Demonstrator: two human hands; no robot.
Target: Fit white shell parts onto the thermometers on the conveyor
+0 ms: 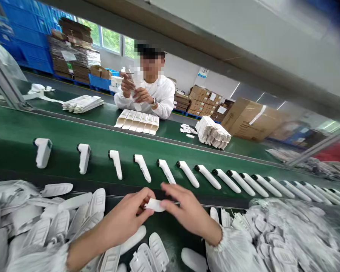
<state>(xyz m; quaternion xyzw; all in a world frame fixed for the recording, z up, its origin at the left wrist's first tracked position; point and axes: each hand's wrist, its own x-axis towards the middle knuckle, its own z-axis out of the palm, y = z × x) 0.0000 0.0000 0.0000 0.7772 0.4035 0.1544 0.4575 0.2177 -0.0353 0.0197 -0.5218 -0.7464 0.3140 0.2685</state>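
Observation:
A small white plastic piece (155,205) is held between my two hands, over the near edge of the green bench. The fingers of my left hand (130,215) pinch its left end. My right hand (184,206) touches its right end with the thumb, its other fingers stretched out above. Just beyond my hands, a row of white handheld devices with black tips (188,174) lies on the green belt (65,145). Loose white covers (158,249) lie below my hands.
Heaps of white plastic parts lie at the left (22,215) and, partly in clear plastic, at the right (280,241). Across the belt a person in white (161,94) handles something behind a row of open boxes (137,121). A grey beam (215,56) crosses overhead.

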